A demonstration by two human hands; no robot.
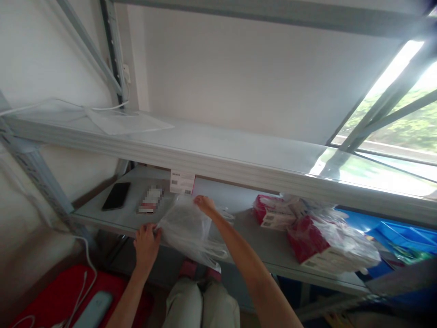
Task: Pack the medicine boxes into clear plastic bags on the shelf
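Note:
A clear plastic bag (186, 223) lies over the front edge of the lower shelf, its loose part hanging down above my knees. My left hand (147, 243) pinches the bag's left edge, just in front of the shelf. Farther back, my right hand (204, 205) has its fingers closed on the bag's upper right edge. Behind the bag stands a white box (182, 181) with printed labels and a pink edge. I cannot make out whether anything is inside the bag.
On the lower shelf (244, 228) lie a dark phone (116, 196) and a blurred packet (150, 200). Plastic-wrapped pink and white boxes (327, 241) sit to the right, near blue bins (406, 237). The upper shelf (239, 141) overhangs, holding a clear sheet (126, 122).

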